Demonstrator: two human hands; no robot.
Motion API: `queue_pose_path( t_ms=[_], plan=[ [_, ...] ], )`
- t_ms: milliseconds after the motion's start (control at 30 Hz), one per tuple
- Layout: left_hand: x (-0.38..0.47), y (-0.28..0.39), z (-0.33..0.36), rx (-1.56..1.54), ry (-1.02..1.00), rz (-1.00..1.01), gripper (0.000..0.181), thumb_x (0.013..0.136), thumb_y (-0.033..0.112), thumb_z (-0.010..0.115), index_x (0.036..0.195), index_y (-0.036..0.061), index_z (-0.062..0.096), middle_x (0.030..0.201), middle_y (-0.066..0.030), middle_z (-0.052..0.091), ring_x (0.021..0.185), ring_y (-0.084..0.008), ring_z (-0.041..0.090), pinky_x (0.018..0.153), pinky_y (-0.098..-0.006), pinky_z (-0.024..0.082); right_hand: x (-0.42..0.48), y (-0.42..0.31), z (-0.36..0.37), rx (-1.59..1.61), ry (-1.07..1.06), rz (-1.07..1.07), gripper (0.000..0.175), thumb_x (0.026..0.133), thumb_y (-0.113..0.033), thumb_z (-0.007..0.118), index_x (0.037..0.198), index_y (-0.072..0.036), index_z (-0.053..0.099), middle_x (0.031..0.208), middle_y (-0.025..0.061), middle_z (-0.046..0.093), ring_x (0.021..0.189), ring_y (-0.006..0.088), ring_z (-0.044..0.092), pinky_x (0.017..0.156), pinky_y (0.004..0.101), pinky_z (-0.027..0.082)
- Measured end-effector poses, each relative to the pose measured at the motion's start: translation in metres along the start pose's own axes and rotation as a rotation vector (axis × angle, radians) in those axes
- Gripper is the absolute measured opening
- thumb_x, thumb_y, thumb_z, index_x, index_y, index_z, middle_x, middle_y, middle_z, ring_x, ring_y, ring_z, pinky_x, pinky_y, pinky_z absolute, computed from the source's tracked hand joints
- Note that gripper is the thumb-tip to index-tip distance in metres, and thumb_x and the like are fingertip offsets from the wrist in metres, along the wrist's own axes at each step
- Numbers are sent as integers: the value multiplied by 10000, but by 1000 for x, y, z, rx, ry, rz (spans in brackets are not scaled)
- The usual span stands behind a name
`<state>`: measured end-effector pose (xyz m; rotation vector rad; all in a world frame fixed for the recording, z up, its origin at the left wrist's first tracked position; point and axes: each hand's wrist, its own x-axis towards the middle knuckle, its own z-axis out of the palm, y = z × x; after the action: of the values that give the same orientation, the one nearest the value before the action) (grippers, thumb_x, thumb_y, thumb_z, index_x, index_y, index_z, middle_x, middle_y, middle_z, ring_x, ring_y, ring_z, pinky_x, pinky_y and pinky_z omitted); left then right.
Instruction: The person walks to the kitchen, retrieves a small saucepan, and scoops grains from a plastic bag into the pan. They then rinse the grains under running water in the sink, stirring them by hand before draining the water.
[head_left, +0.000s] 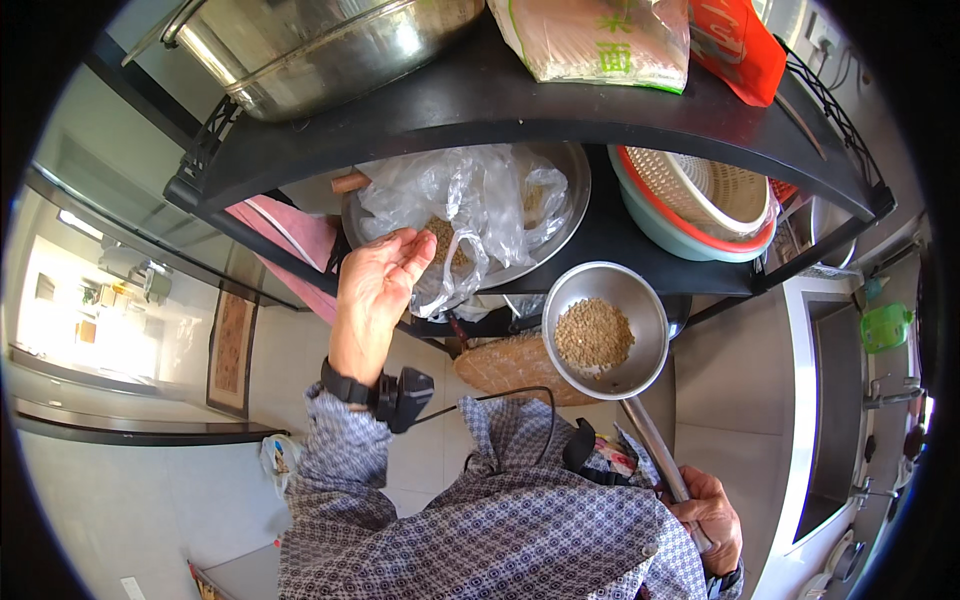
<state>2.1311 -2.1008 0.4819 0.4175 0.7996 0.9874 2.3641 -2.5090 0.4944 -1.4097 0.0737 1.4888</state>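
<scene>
My right hand (706, 516) grips the long tubular handle of a round metal ladle (651, 322). Tan, lentil-like grains (595, 335) lie in the ladle's bowl. Palm up and fingers slightly curled, my left hand (386, 281) is at the front of a clear plastic bag (476, 199), with nothing visible in the palm. Whether its fingertips touch the bag cannot be told. More of the same grains (444, 238) show at the bag's mouth. The bag lies in a wide metal basin (577, 187) on the rack's lower shelf.
A black metal rack shelf (480, 112) overhangs the basin. On it stand a large steel pot (330, 52) and a food bag (600, 41). Nested plastic basins and a colander (694, 202) sit at right. Below is a woven tray (517, 367); a sink (832, 405) is far right.
</scene>
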Motion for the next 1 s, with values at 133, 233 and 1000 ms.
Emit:
queue_pose_path(
  t_ms=[133, 233, 1000],
  plan=[
    [47, -4, -16, 176, 13, -77, 153, 946, -20, 528, 1039, -140, 535, 1079, -198, 570, 1023, -307, 603, 919, -335, 539, -2, 1, -3, 11, -2, -4, 302, 728, 139, 607, 1018, 113, 528, 691, 125, 597, 392, 124, 495, 377, 233, 382],
    [71, -11, -19, 354, -85, -59, 151, 911, 14, 567, 1003, -105, 571, 1053, -196, 585, 959, -291, 609, 870, -384, 543, -6, -1, -5, 9, 8, 7, 303, 722, 148, 604, 1013, 112, 527, 690, 128, 599, 389, 127, 497, 372, 236, 385],
    [45, -16, 12, 1901, -479, 1089, 84, 767, 72, 626, 826, 14, 612, 793, -201, 644, 735, -428, 624, 698, -520, 500, -19, 9, -8, 58, 64, -44, 321, 717, 133, 624, 1024, 113, 532, 687, 118, 600, 391, 128, 500, 362, 238, 389]
  ],
)
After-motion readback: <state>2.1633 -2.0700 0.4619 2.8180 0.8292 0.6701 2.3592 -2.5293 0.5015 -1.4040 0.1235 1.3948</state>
